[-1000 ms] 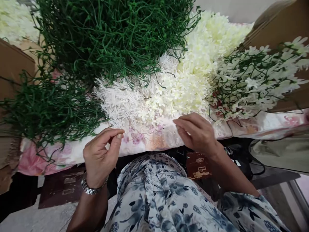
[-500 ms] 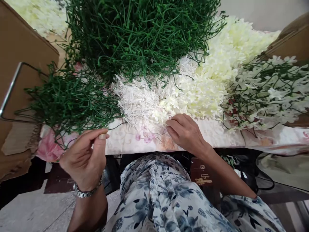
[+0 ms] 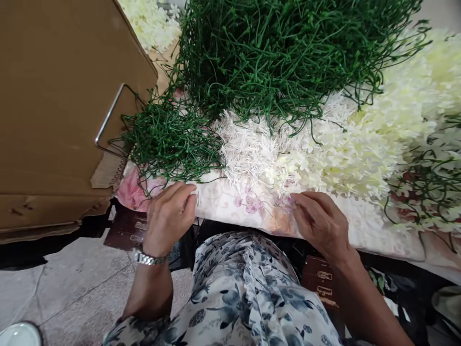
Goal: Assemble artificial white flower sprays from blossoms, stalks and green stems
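Green stems (image 3: pixel 173 139) lie just past the left hand (image 3: pixel 169 218), flowers (image 3: pixel 349 161) past the right hand (image 3: pixel 324 226); fingers curl in, any hold I can't tell.

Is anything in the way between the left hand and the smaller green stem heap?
Nothing visible is: the smaller green stem heap lies right beyond the left hand, with at most floral tablecloth between. The cardboard box stands left of the heap, outside that path.

Garment (image 3: pixel 228 293): white fabric printed with blue-grey flowers, dark leaves and berries. Ruffle (image 3: pixel 252 293): front-mounted, same fabric, print on both sides. Left of ruffle: sleeve (image 3: pixel 144 330), matching print; wristband (image 3: pixel 153 260), silver-coloured metal links.
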